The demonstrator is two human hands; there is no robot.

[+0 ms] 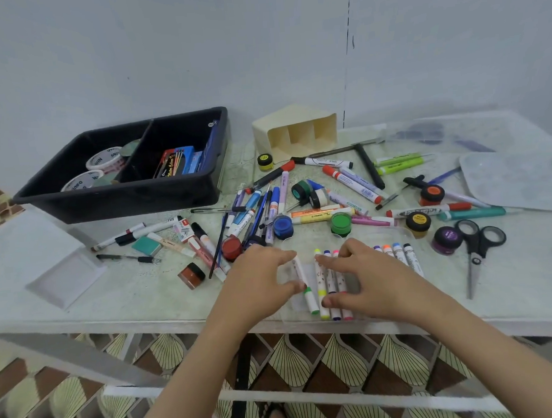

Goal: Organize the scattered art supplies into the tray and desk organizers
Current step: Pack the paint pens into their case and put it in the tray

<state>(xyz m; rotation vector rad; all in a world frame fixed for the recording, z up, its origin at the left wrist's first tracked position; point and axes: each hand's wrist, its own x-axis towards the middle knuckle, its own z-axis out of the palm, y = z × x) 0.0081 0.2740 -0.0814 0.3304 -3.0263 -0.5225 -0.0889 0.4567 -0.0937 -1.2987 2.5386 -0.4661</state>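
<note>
We note a row of short markers [329,283] lying side by side at the near table [137,291] edge, long axes running away from us. Our left hand [259,281] pinches the leftmost, green-capped marker [305,284]; our right hand [362,274] rests half-curled over the others, its grip unclear. The black tray [118,195] sits far left, nearer the left hand.

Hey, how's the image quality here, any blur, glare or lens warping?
Head view: soft, even light and faint shadows; wide-angle bending curves the table edge and black tray; the clear case under the right hand is hard to make out; corners look softer.
</note>
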